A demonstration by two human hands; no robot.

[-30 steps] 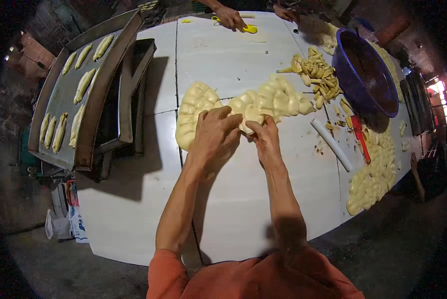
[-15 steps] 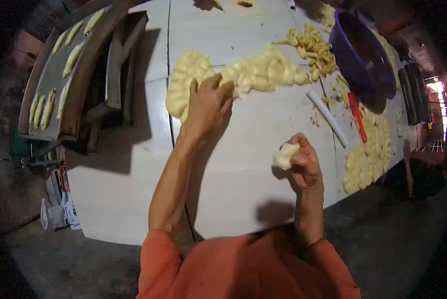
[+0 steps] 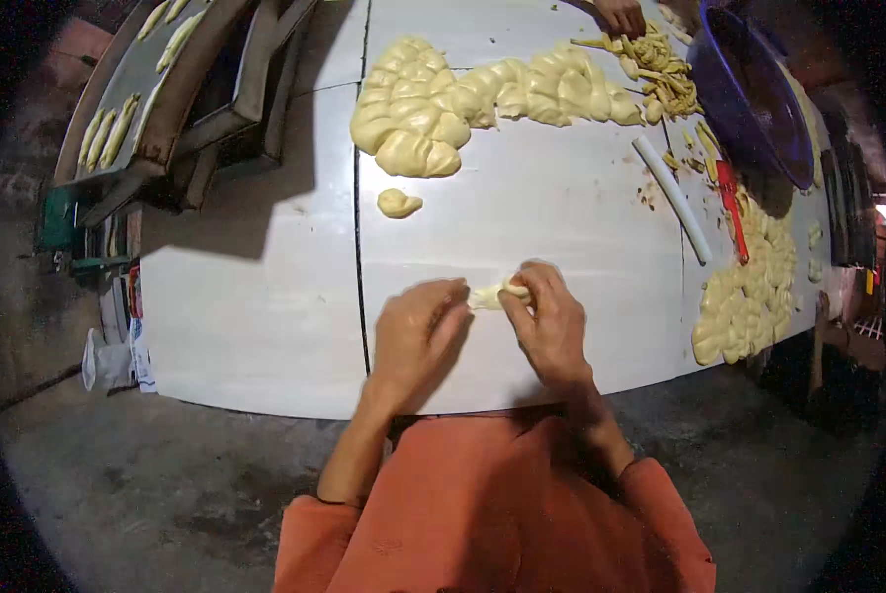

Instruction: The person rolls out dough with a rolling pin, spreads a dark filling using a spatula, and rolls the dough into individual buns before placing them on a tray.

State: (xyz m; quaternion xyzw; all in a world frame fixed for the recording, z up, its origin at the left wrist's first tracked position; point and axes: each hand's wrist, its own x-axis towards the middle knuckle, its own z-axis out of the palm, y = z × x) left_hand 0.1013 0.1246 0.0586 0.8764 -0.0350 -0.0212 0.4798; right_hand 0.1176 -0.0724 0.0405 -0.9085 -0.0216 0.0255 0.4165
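Note:
Near the front of the white table (image 3: 245, 316), my left hand (image 3: 423, 331) pinches the left end of a small pale piece of dough (image 3: 489, 296). My right hand (image 3: 547, 321) grips its right end, thumb and fingers closed on it, so the piece lies stretched between the two hands. Farther back, a separate small lump (image 3: 399, 203) lies below a large cluster of pale dough pieces (image 3: 413, 109).
Stacked metal trays (image 3: 166, 128) with dough strips stand at left. At right are a purple basin (image 3: 759, 99), yellow strips (image 3: 661, 74), a white tube (image 3: 672, 198), a red tool (image 3: 732, 212) and more dough (image 3: 735, 306). A co-worker's hand (image 3: 621, 15) reaches over the strips.
Both my hands have left the dough cluster and come down toward me with a small piece between them. A separate lump now lies below the cluster. The co-worker's hand is now over the strips.

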